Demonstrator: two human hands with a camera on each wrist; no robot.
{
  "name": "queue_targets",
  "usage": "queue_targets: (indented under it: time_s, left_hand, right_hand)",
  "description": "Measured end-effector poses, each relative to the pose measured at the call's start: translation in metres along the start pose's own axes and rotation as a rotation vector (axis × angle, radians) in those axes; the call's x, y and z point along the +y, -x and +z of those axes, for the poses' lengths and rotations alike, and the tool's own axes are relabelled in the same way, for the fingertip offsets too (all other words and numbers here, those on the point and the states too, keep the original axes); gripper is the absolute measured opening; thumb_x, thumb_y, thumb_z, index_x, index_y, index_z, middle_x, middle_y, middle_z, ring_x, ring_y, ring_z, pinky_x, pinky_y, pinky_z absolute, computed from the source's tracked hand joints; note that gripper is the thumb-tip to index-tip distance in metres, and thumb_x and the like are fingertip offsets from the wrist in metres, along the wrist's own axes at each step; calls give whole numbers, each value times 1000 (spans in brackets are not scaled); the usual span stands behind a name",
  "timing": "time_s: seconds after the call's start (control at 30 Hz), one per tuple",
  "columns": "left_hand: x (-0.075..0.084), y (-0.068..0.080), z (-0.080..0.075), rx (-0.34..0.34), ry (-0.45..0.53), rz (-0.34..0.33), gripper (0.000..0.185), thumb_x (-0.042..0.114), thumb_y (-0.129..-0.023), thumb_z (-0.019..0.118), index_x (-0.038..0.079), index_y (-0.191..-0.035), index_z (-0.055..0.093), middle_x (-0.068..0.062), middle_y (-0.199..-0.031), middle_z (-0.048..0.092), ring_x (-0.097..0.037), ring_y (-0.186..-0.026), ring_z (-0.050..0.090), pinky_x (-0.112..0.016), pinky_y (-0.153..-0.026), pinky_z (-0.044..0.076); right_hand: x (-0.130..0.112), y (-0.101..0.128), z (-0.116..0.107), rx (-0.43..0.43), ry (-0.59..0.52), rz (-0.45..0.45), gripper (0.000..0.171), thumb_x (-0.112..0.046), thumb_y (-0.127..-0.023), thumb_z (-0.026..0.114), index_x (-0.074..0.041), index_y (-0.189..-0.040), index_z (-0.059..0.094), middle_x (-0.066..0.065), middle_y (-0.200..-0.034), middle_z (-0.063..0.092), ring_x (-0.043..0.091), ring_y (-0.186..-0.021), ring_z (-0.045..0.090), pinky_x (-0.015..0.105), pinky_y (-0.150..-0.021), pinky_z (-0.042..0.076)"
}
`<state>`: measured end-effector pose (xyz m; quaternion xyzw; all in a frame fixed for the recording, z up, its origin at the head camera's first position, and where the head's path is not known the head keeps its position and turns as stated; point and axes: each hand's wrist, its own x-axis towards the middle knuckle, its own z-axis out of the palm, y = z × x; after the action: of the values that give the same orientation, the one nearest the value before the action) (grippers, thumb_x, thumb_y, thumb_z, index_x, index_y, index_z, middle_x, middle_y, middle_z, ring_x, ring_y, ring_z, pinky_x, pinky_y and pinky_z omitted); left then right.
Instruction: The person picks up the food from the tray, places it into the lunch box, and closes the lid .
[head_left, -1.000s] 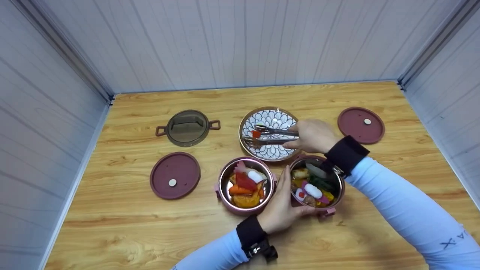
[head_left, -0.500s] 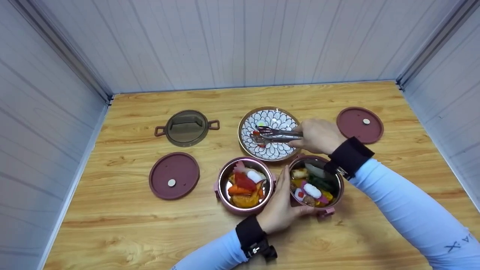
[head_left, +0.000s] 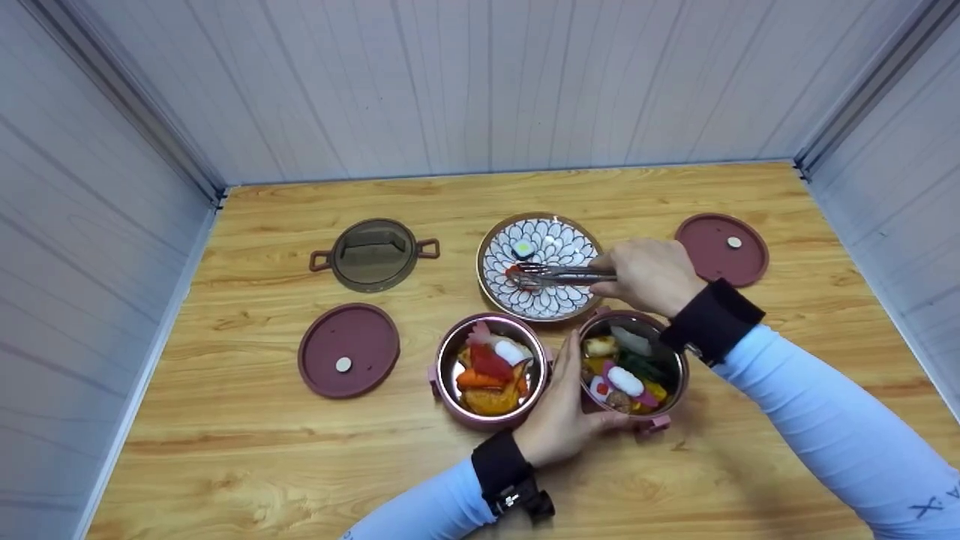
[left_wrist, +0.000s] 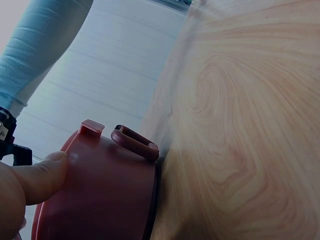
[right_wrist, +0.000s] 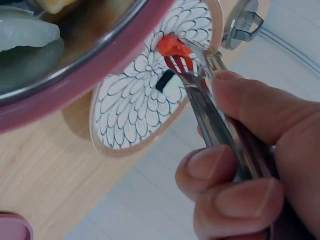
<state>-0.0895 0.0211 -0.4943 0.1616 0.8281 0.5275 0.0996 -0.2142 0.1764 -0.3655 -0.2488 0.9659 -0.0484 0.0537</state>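
Note:
My right hand (head_left: 649, 274) holds metal tongs (head_left: 566, 276) with fork-like tips over a petal-patterned plate (head_left: 551, 304). In the right wrist view, the thumb and fingers squeeze the tongs (right_wrist: 215, 117), and a small red food piece (right_wrist: 172, 46) lies between their tips. A white roll piece with a dark wrap (head_left: 523, 249) sits on the plate behind the tips. My left hand (head_left: 559, 424) grips the side of the right-hand maroon pot (head_left: 681, 386), which holds mixed food pieces. Its thumb presses the pot's outer wall (left_wrist: 110, 190) in the left wrist view.
A second maroon pot (head_left: 487, 424) with food stands just left of my left hand. Maroon lids lie at the left (head_left: 350, 341) and far right (head_left: 716, 247). A dark see-through lid with handles (head_left: 375, 259) lies back left. Pale panels enclose the wooden table (head_left: 262, 465).
The tongs' arms have come together around the red piece, and my right hand has drifted slightly right. The roll piece on the plate is now uncovered. My left hand stays put.

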Motion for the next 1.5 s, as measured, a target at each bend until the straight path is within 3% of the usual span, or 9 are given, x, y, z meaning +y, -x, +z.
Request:
queue_targets:
  time_s: [0.33, 0.47, 0.57, 0.83, 1.0, 1.17, 1.27, 1.4, 1.5]
  left_hand:
    - [1, 2, 1, -9, 14, -31, 119, 37, -81, 81, 6, -159, -3, -21, -163, 2, -33, -148, 8, -42, -119, 15]
    - [1, 2, 1, -5, 3, -26, 118, 36, -81, 81, 7, -159, -3, -20, -163, 2, -36, -148, 5, -43, -119, 14]
    - [2, 1, 1, 2, -7, -12, 118, 37, -81, 82, 6, -159, -2, -20, -164, 2, -36, -148, 4, -43, -119, 14]
    - [-1, 0, 1, 11, 10, 3, 120, 37, -79, 83, 5, -159, -2, -15, -165, 3, -36, -148, 4, -47, -118, 14]
    - [-1, 0, 1, 15, 0, 5, 120, 36, -79, 83, 7, -159, -1, -14, -165, 2, -30, -149, 6, -43, -119, 13]
    - [-1, 0, 1, 6, 15, 3, 120, 37, -80, 83, 7, -159, -3, -13, -165, 0, -31, -149, 2, -44, -119, 11]
    - [0, 0, 1, 1, 24, 2, 120, 36, -80, 83, 7, -159, -3, -13, -165, 0, -32, -149, 1, -45, -119, 11]
    - [-1, 0, 1, 1, 12, 6, 120, 36, -79, 83, 7, -159, -2, -12, -165, 0, -30, -149, 2, -43, -119, 12]
    - [-1, 0, 0, 7, -2, 12, 120, 37, -79, 83, 7, -159, -2, -14, -165, 1, -29, -149, 5, -42, -119, 14]
  right_hand:
    - [27, 42, -49, -14, -19, 85, 48, -53, -88, 69, -23, -125, 71, 12, -104, 73, 20, -69, 59, 38, -50, 44]
    - [42, 75, -62, 11, -7, 45, 45, -48, -88, 71, -20, -122, 73, 3, -76, 66, 15, -56, 49, 32, -43, 36]
    - [51, 103, -64, 22, 7, 0, 41, -44, -87, 74, -19, -119, 75, -9, -62, 55, 10, -51, 43, 28, -43, 32]
    - [58, 149, -48, -43, 31, -11, 38, -44, -84, 76, -20, -114, 77, -17, -65, 61, 3, -47, 38, 25, -43, 32]
    - [56, 156, -35, 15, 69, -86, 35, -42, -79, 81, -26, -110, 79, -19, -63, 57, 1, -48, 38, 25, -41, 30]
    - [53, 150, -23, 166, 172, -253, 38, -42, -72, 83, -29, -107, 79, -18, -56, 50, 0, -44, 36, 24, -36, 25]
    - [52, 144, -20, 294, 220, -389, 36, -54, -88, 64, -27, -106, 79, -15, -54, 46, 3, -39, 32, 23, -34, 22]
    - [47, 136, -21, 393, 268, -516, 58, -57, -101, 26, -28, -105, 76, -9, -57, 44, 6, -40, 33, 22, -34, 24]
    - [44, 133, -25, 408, 314, -569, 44, -46, -97, 37, -28, -109, 75, -6, -61, 45, 8, -43, 36, 22, -36, 28]
